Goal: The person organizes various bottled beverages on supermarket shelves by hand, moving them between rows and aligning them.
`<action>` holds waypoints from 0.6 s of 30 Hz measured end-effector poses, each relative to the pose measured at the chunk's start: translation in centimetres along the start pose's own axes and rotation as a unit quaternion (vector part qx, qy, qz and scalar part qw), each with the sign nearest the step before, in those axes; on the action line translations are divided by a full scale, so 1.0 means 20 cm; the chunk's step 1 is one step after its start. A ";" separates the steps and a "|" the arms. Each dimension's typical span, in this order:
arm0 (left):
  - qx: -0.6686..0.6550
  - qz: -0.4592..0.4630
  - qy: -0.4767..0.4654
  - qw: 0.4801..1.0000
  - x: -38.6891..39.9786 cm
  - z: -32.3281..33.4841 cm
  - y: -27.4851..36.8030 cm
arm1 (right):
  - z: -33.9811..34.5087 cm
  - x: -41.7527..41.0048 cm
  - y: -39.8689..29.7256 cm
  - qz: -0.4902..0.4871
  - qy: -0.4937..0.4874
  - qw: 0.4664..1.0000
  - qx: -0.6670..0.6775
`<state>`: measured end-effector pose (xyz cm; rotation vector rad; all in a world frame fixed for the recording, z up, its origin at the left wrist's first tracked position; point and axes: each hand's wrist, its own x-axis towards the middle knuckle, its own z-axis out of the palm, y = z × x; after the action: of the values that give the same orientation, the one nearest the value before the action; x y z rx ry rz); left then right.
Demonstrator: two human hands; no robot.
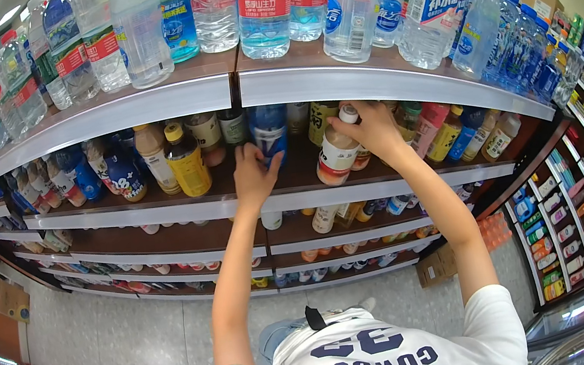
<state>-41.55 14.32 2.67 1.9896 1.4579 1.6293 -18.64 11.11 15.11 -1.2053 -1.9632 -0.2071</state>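
My right hand (369, 127) grips the neck and cap of a plastic drink bottle (337, 158) with a white and red label, which stands slightly tilted near the front of the second shelf. To its left, my left hand (259, 173) reaches into the same shelf beside a blue plastic bottle (269, 129). Its thumb and fingers are spread around the front of that bottle; whether they grip it I cannot tell. Further left stand a dark bottle with a yellow cap and yellow label (188, 167) and a beige drink bottle (156, 161).
Above, water bottles (264, 9) line the top shelf, whose pale front edge (367, 76) overhangs my hands. The second shelf's edge strip (328, 195) runs under my forearms. More drinks stand on lower shelves; cardboard boxes (437, 266) sit on the floor at right.
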 end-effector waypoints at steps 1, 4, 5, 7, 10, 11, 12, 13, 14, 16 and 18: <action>0.001 -0.002 0.002 1.000 0.01 0.04 0.01 | 0.00 0.01 -0.01 -0.015 -0.001 1.000 -0.019; -0.060 0.023 -0.042 0.997 0.03 0.16 0.04 | 0.06 0.04 0.07 -0.065 0.020 0.996 -0.064; -0.060 0.022 -0.040 0.997 0.03 0.21 0.04 | 0.07 0.04 0.09 -0.067 0.019 0.996 -0.064; -0.018 0.181 0.004 0.983 0.05 0.30 0.00 | 0.10 0.05 0.11 -0.102 0.041 0.992 -0.058; -0.067 0.115 -0.051 0.990 0.06 0.29 -0.02 | 0.11 0.01 0.10 0.002 -0.026 0.997 -0.076; -0.117 0.066 -0.077 0.988 0.07 0.28 -0.03 | 0.11 0.01 0.10 0.004 -0.024 0.997 -0.075; -0.116 0.066 -0.079 0.988 0.09 0.25 -0.05 | 0.12 0.01 0.09 0.008 -0.024 0.997 -0.079; -0.106 0.050 -0.005 0.993 0.14 0.22 -0.06 | 0.12 0.01 0.08 0.012 -0.024 0.996 -0.083; -0.097 0.034 0.069 0.992 0.18 0.21 -0.06 | 0.13 0.00 0.08 0.014 -0.024 0.996 -0.081; -0.041 0.047 0.130 0.990 0.27 0.18 0.03 | 0.13 0.01 0.10 0.009 -0.017 0.995 -0.095; 0.017 0.058 0.194 0.979 0.37 0.17 0.05 | 0.15 0.00 0.12 -0.016 0.014 0.995 -0.099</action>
<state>-38.79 20.72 6.82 1.8797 1.5196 2.1529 -18.32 13.89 12.51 -1.2886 -1.9746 -0.4428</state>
